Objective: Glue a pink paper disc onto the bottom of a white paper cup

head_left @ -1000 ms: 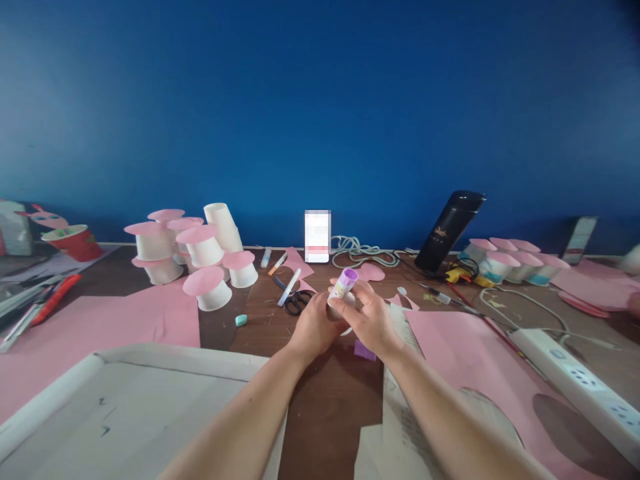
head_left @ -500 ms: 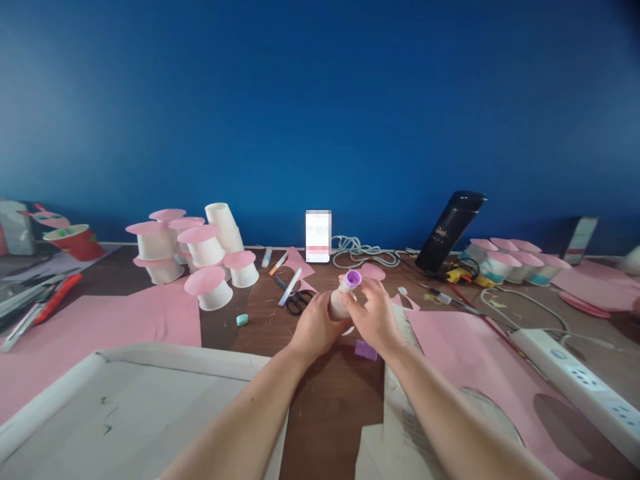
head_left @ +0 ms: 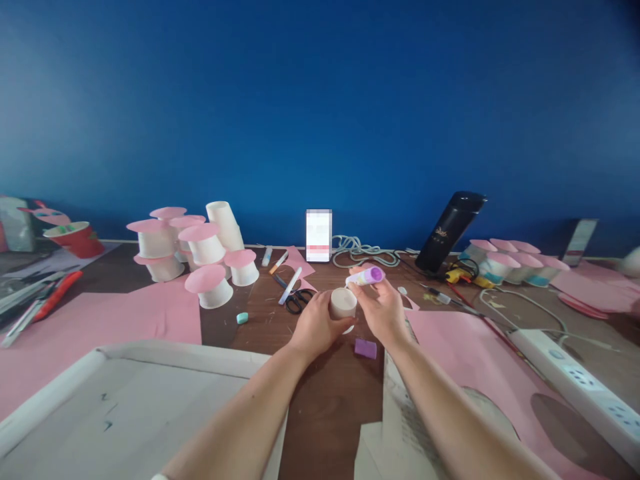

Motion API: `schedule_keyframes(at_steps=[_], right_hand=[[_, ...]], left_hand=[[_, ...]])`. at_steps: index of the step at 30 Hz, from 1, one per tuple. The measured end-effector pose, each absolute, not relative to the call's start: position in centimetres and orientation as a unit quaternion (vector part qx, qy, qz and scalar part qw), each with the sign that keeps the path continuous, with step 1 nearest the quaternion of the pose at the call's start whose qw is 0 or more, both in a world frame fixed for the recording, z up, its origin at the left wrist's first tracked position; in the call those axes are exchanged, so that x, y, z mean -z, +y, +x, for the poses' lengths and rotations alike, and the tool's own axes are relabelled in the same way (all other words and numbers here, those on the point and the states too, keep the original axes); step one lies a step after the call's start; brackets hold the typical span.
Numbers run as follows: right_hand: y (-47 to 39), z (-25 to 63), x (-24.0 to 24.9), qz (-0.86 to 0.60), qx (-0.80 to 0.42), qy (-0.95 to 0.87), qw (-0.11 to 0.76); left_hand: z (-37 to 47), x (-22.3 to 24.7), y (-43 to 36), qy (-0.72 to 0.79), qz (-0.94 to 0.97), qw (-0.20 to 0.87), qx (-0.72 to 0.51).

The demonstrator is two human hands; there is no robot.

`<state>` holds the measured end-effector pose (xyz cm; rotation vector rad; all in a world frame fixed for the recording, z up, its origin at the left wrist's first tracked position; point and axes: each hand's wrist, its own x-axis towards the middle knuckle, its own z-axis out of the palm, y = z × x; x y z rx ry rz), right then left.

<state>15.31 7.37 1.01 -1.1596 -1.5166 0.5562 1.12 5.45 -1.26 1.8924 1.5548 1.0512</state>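
In the middle of the desk, my left hand (head_left: 317, 325) is closed around a white paper cup (head_left: 343, 303), which stands bottom up. My right hand (head_left: 383, 313) grips a glue stick (head_left: 367, 276) with a purple end. The stick is tilted, its white tip close to the left hand's cup rim at the upper right; whether they touch I cannot tell. A purple cap (head_left: 365, 349) lies on the desk just below my right hand. Behind my left hand are black-handled scissors (head_left: 299, 301) and a pale, slim stick-like tool (head_left: 291, 287).
At the left stand several upturned paper cups with pink paper discs (head_left: 209, 287). More disc-topped cups (head_left: 523, 267) stand at the right near a black flask (head_left: 450, 230). A white box lid (head_left: 150, 413), pink paper (head_left: 450, 340) and a power strip (head_left: 580, 387) flank the hands. A phone (head_left: 319, 235) leans against the wall.
My right hand has moved slightly right, swinging the glue stick from above the cup to a more sideways tilt. The cup's flat bottom now shows. My left hand keeps its hold.
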Motion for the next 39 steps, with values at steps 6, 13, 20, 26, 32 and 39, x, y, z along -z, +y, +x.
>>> schedule_keyframes(at_steps=[6,13,20,26,32,39], right_hand=[[7.1,14.9,-0.9,-0.451,-0.116,-0.731,0.498],[6.6,14.9,-1.3,-0.471,-0.083,-0.754,0.450],[6.0,14.7,-2.6,-0.506,-0.115,-0.751,0.407],[5.7,14.9,-2.6,-0.503,-0.189,-0.701,0.469],[6.4,15.6,-1.8,-0.515,-0.199,-0.634,0.542],[6.2,14.8,-1.9,-0.521,-0.023,-0.739,0.426]], left_hand=[[1.1,1.2,5.2,0.561,0.688,0.241,-0.392],[1.1,1.3,5.4,0.560,0.694,0.236,-0.387],[1.1,1.3,5.4,0.567,0.694,0.231,-0.379],[1.2,1.3,5.3,0.575,0.691,0.233,-0.371],[1.2,1.0,5.1,0.578,0.688,0.233,-0.372],[1.1,1.4,5.3,0.571,0.697,0.223,-0.373]])
